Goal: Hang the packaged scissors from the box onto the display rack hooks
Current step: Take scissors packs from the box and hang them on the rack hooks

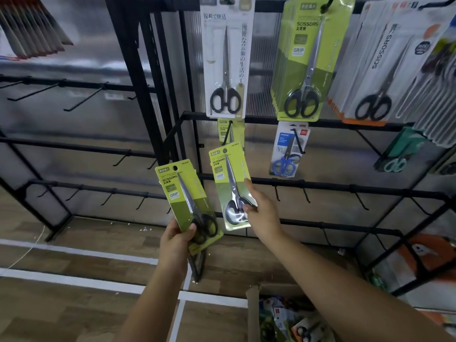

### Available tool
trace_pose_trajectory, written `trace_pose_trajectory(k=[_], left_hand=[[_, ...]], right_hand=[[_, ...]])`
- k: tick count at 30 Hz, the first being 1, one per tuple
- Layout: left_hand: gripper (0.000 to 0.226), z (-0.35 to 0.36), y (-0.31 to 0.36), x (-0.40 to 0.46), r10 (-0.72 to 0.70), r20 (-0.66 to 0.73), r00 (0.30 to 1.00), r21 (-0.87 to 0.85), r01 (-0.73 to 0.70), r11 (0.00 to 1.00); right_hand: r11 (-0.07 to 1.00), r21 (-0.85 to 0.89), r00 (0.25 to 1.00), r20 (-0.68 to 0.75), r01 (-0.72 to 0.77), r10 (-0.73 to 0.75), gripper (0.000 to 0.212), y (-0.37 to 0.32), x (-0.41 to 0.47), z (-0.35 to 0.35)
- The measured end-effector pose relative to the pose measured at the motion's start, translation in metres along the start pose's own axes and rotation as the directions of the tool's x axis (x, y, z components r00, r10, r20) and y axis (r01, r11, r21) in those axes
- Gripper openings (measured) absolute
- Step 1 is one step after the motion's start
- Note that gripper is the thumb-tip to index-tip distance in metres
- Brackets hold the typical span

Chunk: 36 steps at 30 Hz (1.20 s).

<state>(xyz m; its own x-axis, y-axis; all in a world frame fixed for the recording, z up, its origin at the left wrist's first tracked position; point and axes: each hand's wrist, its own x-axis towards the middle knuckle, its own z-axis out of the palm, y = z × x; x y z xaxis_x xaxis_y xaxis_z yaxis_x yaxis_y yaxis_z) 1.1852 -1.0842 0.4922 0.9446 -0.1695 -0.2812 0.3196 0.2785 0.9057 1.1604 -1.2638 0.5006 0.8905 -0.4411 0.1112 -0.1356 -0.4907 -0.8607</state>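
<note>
My left hand (pixel 176 236) grips the lower end of a green scissors pack (pixel 183 193), perhaps a small stack, held upright in front of the black display rack (pixel 320 186). My right hand (pixel 261 213) pinches the lower right edge of a second green scissors pack (pixel 228 183), raised just below a hook (pixel 228 133) that bears another green pack. The cardboard box (pixel 254 312) with more packs stands at the bottom of the view, under my right forearm.
Filled hooks above hold a white scissors pack (pixel 225 58), a stack of green packs (pixel 306 62) and white packs (pixel 385 65). A blue-handled scissors pack (pixel 287 149) hangs at mid height. Bare hooks (pixel 306 196) line the lower bars and the left rack (pixel 81 99).
</note>
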Motion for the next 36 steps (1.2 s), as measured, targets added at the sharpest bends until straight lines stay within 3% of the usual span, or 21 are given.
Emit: trace_pose_trajectory(k=[8, 18, 28, 32, 34, 36], left_hand=[[0.03, 0.0, 0.002, -0.001, -0.009, 0.012, 1.0, 0.02, 0.009, 1.0], [0.031, 0.001, 0.007, 0.0, -0.017, 0.023, 1.0, 0.019, 0.016, 1.0], [0.034, 0.001, 0.013, 0.007, 0.003, 0.01, 1.0, 0.012, -0.003, 1.0], [0.035, 0.0, 0.011, 0.007, 0.005, 0.015, 1.0, 0.009, -0.005, 1.0], [0.034, 0.0, 0.009, 0.005, -0.005, 0.012, 1.0, 0.009, 0.005, 1.0], [0.033, 0.002, 0.007, 0.003, -0.017, 0.014, 1.0, 0.012, 0.017, 1.0]], right_hand=[[0.999, -0.007, 0.999, -0.001, 0.043, -0.043, 0.061, 0.01, -0.004, 0.001], [0.998, -0.01, 0.997, 0.043, -0.065, 0.065, 0.063, -0.006, 0.011, -0.001], [0.961, -0.208, 0.964, 0.158, -0.181, 0.216, 0.086, -0.037, 0.053, 0.0], [0.939, -0.295, 0.967, 0.129, -0.175, 0.221, 0.078, -0.047, 0.064, 0.003], [0.964, -0.226, 0.969, 0.169, -0.138, 0.179, 0.07, -0.043, 0.048, 0.009], [0.985, -0.046, 0.955, 0.24, -0.165, 0.171, 0.067, -0.039, 0.025, 0.015]])
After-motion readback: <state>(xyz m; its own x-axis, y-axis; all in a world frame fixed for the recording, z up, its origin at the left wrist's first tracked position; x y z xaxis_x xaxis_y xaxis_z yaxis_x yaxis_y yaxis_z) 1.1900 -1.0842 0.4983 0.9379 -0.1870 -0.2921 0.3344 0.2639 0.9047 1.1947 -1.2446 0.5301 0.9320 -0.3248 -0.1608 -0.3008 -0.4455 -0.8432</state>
